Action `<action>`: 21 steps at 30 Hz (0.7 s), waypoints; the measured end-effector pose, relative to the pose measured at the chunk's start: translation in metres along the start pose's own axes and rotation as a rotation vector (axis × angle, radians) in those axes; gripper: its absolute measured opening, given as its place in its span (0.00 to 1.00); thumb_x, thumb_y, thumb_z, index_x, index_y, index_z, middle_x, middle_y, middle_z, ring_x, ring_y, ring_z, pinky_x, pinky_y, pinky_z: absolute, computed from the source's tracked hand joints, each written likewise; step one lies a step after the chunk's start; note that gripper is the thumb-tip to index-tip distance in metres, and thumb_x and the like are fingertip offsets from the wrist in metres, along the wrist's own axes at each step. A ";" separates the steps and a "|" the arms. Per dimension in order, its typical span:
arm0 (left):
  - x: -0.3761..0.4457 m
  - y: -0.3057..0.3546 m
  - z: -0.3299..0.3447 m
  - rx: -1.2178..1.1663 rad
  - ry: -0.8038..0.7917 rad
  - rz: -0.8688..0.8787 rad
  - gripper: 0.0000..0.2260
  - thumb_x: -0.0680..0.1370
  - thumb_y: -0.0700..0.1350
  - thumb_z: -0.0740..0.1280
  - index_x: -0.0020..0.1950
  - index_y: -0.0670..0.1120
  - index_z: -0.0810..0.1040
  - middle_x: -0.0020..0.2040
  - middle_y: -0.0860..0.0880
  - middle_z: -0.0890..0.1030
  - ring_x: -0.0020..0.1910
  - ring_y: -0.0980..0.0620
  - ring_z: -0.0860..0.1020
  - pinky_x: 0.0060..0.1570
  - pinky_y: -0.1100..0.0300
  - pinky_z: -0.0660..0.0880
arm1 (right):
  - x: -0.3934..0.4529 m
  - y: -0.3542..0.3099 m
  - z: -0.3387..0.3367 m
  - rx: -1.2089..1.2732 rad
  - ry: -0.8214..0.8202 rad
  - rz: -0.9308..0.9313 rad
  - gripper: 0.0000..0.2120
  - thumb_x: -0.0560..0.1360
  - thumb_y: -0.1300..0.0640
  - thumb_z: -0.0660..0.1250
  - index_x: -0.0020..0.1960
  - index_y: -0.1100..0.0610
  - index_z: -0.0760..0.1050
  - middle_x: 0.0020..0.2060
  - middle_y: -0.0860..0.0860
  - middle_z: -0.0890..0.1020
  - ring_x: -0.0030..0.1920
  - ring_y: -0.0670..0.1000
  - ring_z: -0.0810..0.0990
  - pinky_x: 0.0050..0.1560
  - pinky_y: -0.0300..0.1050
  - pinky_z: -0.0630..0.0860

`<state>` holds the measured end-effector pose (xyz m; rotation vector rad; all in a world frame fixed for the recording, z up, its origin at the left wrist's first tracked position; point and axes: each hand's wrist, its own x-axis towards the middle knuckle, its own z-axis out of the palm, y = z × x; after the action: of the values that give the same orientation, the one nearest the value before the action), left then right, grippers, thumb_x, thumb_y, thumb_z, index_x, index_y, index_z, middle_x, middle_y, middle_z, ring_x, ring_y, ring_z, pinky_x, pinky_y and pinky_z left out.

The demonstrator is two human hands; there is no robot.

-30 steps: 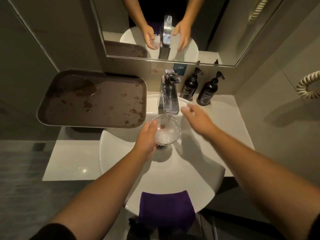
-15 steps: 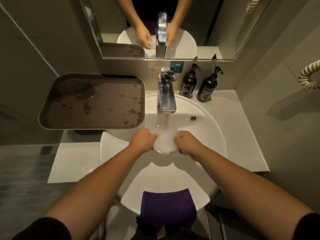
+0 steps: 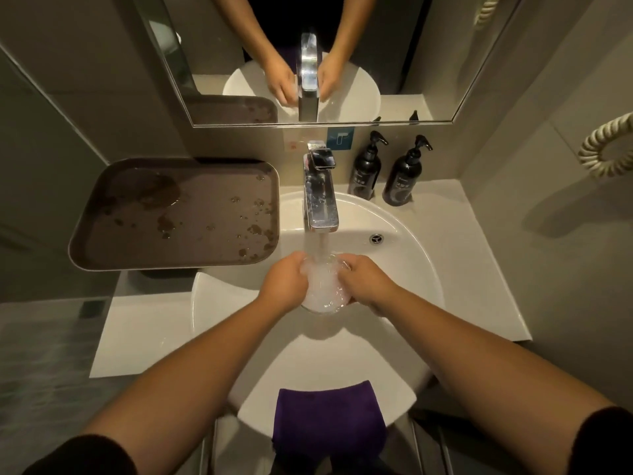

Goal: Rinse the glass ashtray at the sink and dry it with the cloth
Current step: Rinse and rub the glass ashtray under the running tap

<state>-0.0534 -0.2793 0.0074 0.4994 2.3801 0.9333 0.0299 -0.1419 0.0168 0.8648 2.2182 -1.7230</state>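
Note:
The round glass ashtray [image 3: 323, 293] is over the white sink [image 3: 404, 269], under water running from the chrome faucet [image 3: 320, 197]. It is full of foaming water. My left hand [image 3: 284, 284] grips its left rim and my right hand [image 3: 364, 286] grips its right rim. A folded purple cloth [image 3: 327, 418] hangs over the sink's front edge, below my forearms.
A wet brown tray [image 3: 171, 214] stands left of the faucet, overhanging the counter. Two black pump bottles [image 3: 399, 176] stand at the back right by the wall. A mirror [image 3: 428, 56] hangs above. A coiled cord [image 3: 603, 145] is on the right wall.
My right hand came down from beside the faucet and took hold of the ashtray's right rim. Both hands now hold it under the stream.

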 end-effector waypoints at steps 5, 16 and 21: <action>0.018 0.008 -0.009 0.262 -0.056 0.002 0.14 0.81 0.47 0.58 0.36 0.46 0.70 0.39 0.43 0.77 0.39 0.43 0.74 0.36 0.55 0.66 | 0.011 -0.008 -0.012 -0.034 -0.062 -0.012 0.11 0.79 0.61 0.58 0.49 0.61 0.80 0.39 0.56 0.80 0.38 0.56 0.79 0.35 0.47 0.79; 0.013 -0.003 -0.008 0.015 -0.157 -0.088 0.09 0.79 0.44 0.60 0.44 0.43 0.78 0.39 0.43 0.80 0.37 0.42 0.80 0.37 0.53 0.79 | 0.005 -0.001 -0.004 0.013 -0.152 0.034 0.20 0.76 0.68 0.56 0.54 0.52 0.82 0.42 0.57 0.83 0.38 0.54 0.81 0.37 0.51 0.82; 0.019 -0.006 -0.002 0.098 -0.023 -0.030 0.14 0.81 0.51 0.57 0.40 0.45 0.74 0.38 0.45 0.79 0.39 0.42 0.79 0.40 0.50 0.77 | 0.014 -0.005 -0.008 -0.057 -0.058 -0.076 0.12 0.78 0.63 0.59 0.52 0.51 0.79 0.44 0.54 0.84 0.41 0.55 0.83 0.39 0.50 0.82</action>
<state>-0.0704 -0.2742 -0.0021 0.5075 2.4147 0.7970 0.0171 -0.1306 0.0168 0.7178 2.2780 -1.6858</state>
